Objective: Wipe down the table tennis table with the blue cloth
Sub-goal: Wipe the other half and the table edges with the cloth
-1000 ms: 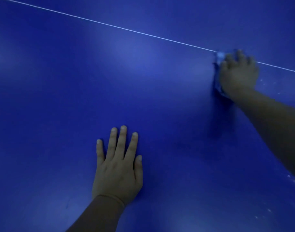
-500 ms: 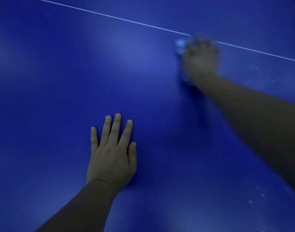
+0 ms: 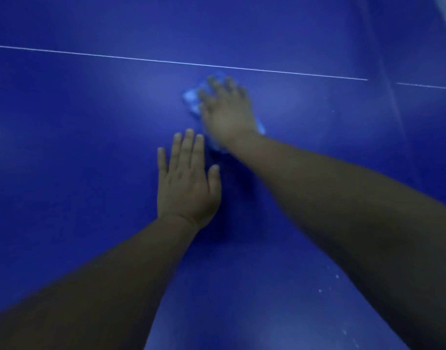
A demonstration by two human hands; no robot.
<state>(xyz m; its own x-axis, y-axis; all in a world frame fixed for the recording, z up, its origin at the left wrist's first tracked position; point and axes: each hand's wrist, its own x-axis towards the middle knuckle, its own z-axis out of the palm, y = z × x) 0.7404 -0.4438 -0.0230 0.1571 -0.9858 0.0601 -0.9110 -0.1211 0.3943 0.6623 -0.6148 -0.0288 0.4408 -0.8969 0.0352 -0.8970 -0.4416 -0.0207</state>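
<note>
mid-wipe, by the look of it. pressing the blue cloth (image 3: 191,99) onto the tabletop (image 3: 85,178) with the right grip (image 3: 227,109), fingers spread apart and laid on top of the cloth rather than curled round it, judging through heavy motion blur. bracing with the left grip (image 3: 187,181), flat on the bare surface, fingers straight and close together, holding nothing. cloth just short of the white line (image 3: 151,59) and just beyond the left fingertips, poking out on either side of the right grip.

hard to gauge progress from the surface alone: no wet streak, no clear edge between wiped and unwiped. likely still to do: the pale specks (image 3: 320,290) low on the right, beside the right forearm, and probably the stretch beyond the line too. so somewhere in the middle of the job, not near its end.

compared with a second ago: swept leftward along the line, from far out on the right to almost straight ahead of the left grip. then well apart from it, now near. left grip planted flat exactly as before.
</note>
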